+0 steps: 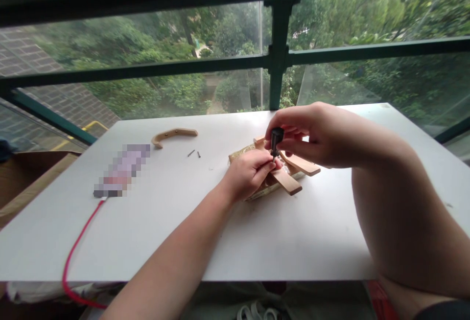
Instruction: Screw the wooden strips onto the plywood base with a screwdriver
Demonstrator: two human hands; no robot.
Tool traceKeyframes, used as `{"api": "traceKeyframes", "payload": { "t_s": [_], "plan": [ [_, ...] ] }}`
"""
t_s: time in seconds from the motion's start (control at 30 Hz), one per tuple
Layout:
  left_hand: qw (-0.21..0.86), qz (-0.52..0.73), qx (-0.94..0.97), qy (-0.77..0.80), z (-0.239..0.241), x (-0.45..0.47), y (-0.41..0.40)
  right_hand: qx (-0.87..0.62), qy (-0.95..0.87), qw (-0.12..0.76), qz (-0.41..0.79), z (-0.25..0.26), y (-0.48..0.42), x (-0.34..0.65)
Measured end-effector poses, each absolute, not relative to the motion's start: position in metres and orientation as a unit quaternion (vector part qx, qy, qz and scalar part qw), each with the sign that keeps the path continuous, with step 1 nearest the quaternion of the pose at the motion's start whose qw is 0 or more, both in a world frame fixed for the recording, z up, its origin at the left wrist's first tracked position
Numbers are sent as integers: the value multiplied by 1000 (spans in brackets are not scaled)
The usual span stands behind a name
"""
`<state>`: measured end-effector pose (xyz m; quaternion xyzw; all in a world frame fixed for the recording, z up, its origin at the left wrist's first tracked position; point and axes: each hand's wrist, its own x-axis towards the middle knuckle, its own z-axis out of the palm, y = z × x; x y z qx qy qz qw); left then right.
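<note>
My right hand [297, 131] is closed around the black handle of a screwdriver [277, 137], held upright with its tip pointing down. Just below that tip, the fingers of my left hand [249, 173] are pinched at the end of a pale wooden strip [288, 182]; a screw between them cannot be made out. A second wooden strip [304, 164] lies beside the first, partly behind my right fingers. Under both strips is a flat, brownish-gold packet [240, 154], mostly covered by my left hand.
A curved wooden piece with holes [176, 133] lies at the back left of the white table [154, 232]. Near it are two small screws [191, 153]. A blurred phone [123, 171] has a red cable [71, 254] running off the front edge. A cardboard box [40, 178] stands left; windows rise behind.
</note>
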<state>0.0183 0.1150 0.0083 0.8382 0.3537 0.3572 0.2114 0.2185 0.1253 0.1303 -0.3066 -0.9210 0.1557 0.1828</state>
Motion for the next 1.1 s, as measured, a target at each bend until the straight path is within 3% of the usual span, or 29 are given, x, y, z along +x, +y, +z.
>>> {"api": "traceKeyframes", "payload": {
  "t_s": [0.43, 0.6, 0.8, 1.1],
  "plan": [
    [183, 367, 837, 363, 7, 19, 115, -336, -913, 218, 82, 127, 123, 208],
    [188, 369, 835, 362, 7, 19, 115, -342, -910, 219, 86, 124, 123, 204],
    [196, 368, 836, 356, 11, 19, 114, -276, -927, 185, 171, 129, 124, 215],
    [194, 363, 835, 365, 8, 19, 114, -324, -914, 214, 120, 129, 123, 212]
  ]
}}
